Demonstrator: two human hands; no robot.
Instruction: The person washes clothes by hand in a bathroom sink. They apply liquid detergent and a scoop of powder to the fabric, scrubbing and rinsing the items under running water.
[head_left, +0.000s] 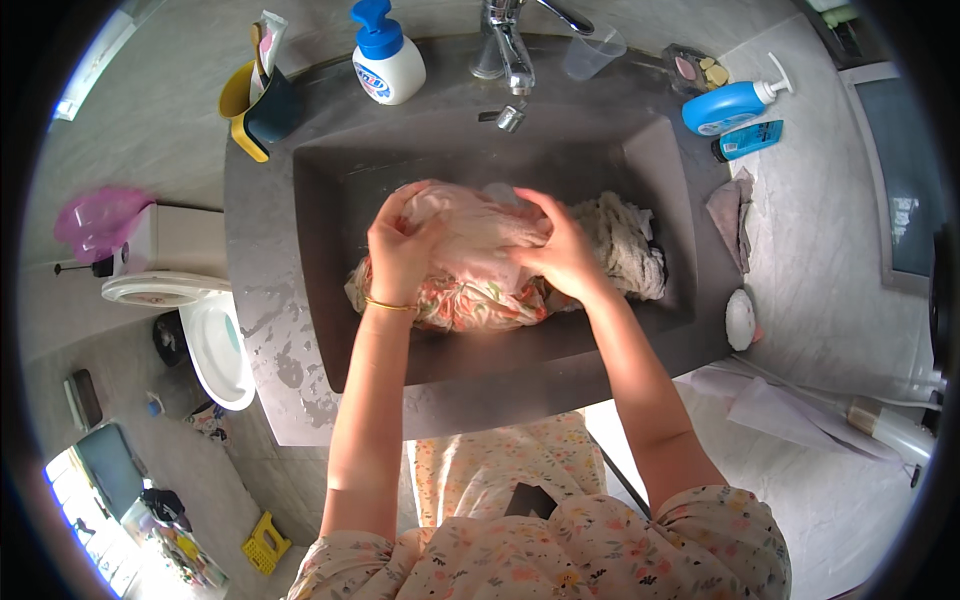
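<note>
Over the dark grey sink basin (517, 364), my left hand (405, 251) and my right hand (559, 251) grip a wet pale pink cloth (469, 225) from both sides. Beneath the pink cloth lies a bunched floral fabric (480, 304) in cream, orange and green. To the right of my right hand, a crumpled greyish knit cloth (626, 247) rests in the basin. A gold-coloured bangle (390, 304) circles my left wrist. The chrome faucet (516, 60) stands beyond my hands; whether water runs is not clear.
Along the counter (277, 360) stand a blue-and-white pump bottle (390, 67), a cup with toothbrush and tube (270, 105), a clear plastic cup (594, 54), a soap dish (694, 69), a blue pump bottle (724, 109), a blue tube (750, 140), a folded cloth (731, 214) and a white scrubber (740, 320).
</note>
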